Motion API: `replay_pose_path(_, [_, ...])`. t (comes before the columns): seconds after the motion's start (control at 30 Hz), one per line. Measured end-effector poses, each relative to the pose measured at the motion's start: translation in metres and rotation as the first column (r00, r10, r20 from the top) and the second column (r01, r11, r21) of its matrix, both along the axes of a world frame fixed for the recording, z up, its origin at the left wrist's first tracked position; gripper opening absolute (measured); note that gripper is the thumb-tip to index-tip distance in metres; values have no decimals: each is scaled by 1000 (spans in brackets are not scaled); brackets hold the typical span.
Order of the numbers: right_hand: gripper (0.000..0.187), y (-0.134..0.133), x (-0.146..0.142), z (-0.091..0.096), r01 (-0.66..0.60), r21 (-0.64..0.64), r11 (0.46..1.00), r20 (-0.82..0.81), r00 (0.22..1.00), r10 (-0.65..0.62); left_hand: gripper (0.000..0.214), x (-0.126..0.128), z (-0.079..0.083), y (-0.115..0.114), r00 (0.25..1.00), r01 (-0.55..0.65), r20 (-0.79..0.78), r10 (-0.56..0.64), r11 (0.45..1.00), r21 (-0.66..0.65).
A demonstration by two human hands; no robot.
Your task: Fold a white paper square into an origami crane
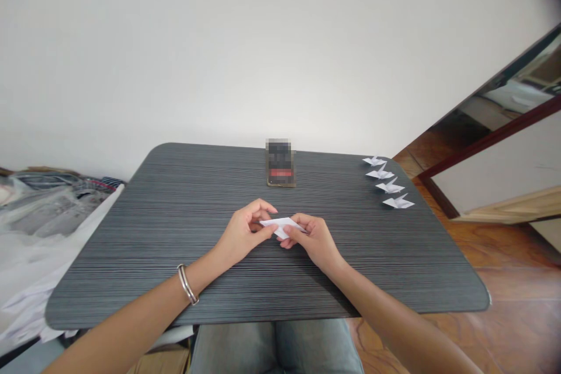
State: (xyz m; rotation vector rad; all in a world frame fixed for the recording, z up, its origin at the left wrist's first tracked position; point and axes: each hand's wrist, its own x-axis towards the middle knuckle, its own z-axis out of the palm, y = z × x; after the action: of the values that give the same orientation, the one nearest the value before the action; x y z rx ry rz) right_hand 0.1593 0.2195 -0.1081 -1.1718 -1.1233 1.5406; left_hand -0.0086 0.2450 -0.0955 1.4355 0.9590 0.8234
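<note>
Over the middle of a dark grey striped table (175,245), both my hands pinch a small folded white paper (283,225). My left hand (245,231) grips its left end with fingers curled round it, a silver bangle on that wrist. My right hand (313,239) holds the right end with fingertips pressed together. The paper is a flat, pointed shape, partly hidden by my fingers.
A phone (280,163) stands upright at the table's far middle. Several folded white paper cranes (390,186) sit in a row near the far right edge. Clothes and plastic (48,210) are piled left of the table. A wooden floor (517,269) and a doorway lie to the right.
</note>
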Motion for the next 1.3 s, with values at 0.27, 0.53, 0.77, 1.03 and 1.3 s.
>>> replay_pose_path(0.27, [31,0,3,1,-74,-75,994,-69,995,69,18,2,-1,2,996,9,88,-1,996,-89])
replay_pose_path(0.53, [30,1,4,1,-97,-115,989,-39,995,93,18,2,-2,2,996,14,89,-6,996,-91])
replay_pose_path(0.77, [28,1,4,-1,-91,-77,993,-29,996,89,20,1,-2,3,996,7,90,3,994,-106])
replay_pose_path(1.03, [27,0,2,1,-149,-55,987,-28,989,148,23,2,-2,1,998,46,49,-42,996,-76])
replay_pose_path(1.3, [25,0,3,3,-137,-78,987,-48,990,134,17,3,4,0,999,22,30,-20,997,-71])
